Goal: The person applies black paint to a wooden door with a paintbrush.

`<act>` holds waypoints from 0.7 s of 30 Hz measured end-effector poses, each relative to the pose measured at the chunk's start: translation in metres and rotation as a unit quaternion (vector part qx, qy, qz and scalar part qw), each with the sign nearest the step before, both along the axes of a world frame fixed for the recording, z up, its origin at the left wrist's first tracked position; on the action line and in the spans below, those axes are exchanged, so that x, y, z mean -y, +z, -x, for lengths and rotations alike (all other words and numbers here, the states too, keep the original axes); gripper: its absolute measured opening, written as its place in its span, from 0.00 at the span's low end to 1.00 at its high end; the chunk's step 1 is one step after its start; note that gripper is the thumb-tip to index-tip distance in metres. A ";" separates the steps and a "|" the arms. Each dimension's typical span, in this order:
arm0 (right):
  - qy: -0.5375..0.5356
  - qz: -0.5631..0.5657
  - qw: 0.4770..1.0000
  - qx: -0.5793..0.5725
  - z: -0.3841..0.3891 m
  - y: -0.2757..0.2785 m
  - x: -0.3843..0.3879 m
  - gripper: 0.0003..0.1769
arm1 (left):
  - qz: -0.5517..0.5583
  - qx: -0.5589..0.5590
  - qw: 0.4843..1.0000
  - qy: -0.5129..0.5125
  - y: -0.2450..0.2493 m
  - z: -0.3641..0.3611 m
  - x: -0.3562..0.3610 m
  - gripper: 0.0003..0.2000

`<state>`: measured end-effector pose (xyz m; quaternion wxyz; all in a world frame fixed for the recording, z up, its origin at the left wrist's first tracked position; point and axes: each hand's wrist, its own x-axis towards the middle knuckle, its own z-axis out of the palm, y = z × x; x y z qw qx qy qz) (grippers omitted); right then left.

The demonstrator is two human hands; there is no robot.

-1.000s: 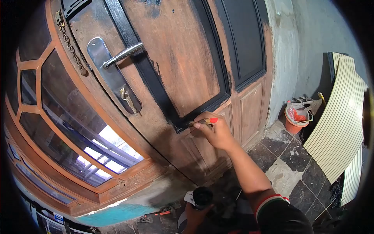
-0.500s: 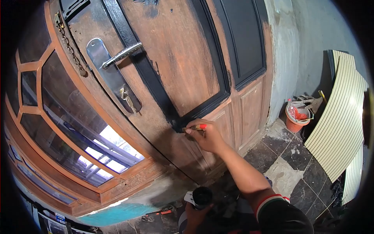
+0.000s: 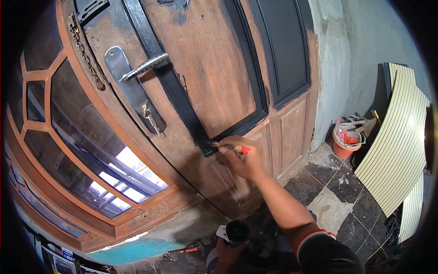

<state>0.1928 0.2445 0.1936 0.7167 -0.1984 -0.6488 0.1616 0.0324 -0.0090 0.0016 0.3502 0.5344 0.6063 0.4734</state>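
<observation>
My right hand (image 3: 242, 160) grips a paintbrush (image 3: 238, 148) with a red-tipped handle. Its bristles touch the lower left corner of the black painted frame (image 3: 182, 98) on the wooden door (image 3: 210, 68). Low in the view, my left hand (image 3: 230, 252) is closed around a dark cup (image 3: 237, 232), whose contents look black. A metal handle (image 3: 146, 67) with a keyhole plate is on the door above and left of the brush, and keys (image 3: 150, 118) hang from the lock.
An orange bucket (image 3: 343, 149) holding a bottle and cloths stands by the grey wall. Striped panels (image 3: 392, 137) lean at the right. Left of the door is an orange-framed window (image 3: 86, 132). A chain (image 3: 84, 55) hangs beside it. Tools lie on the floor below.
The brush tip has moved slightly up and left at the frame corner, and the brush handle now shows more to the right. The corner shows more black paint. My left hand still holds the cup.
</observation>
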 end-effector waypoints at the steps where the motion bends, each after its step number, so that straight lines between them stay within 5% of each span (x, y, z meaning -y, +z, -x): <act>1: 0.010 0.000 1.000 0.029 0.000 -0.001 -0.001 0.04 | 0.002 0.001 1.000 0.001 0.006 -0.002 0.000 0.40; 7: 0.033 0.108 0.982 0.152 -0.015 0.011 0.005 0.06 | -0.027 -0.015 1.000 0.003 -0.003 0.010 0.000 0.40; 10: 0.023 0.063 0.983 0.170 -0.006 0.051 -0.003 0.12 | -0.041 -0.003 0.999 0.014 0.005 0.012 -0.001 0.40; 13: -0.014 0.152 0.972 0.179 0.011 0.101 -0.029 0.12 | -0.050 0.016 0.998 0.022 0.002 0.018 0.003 0.39; 18: 0.064 0.010 0.988 -0.141 0.042 0.142 -0.040 0.13 | -0.058 0.020 0.998 0.021 0.007 0.017 0.001 0.40; 21: 0.045 0.035 0.993 -0.105 0.045 0.095 -0.041 0.14 | -0.066 -0.020 0.997 0.024 -0.003 0.019 0.001 0.40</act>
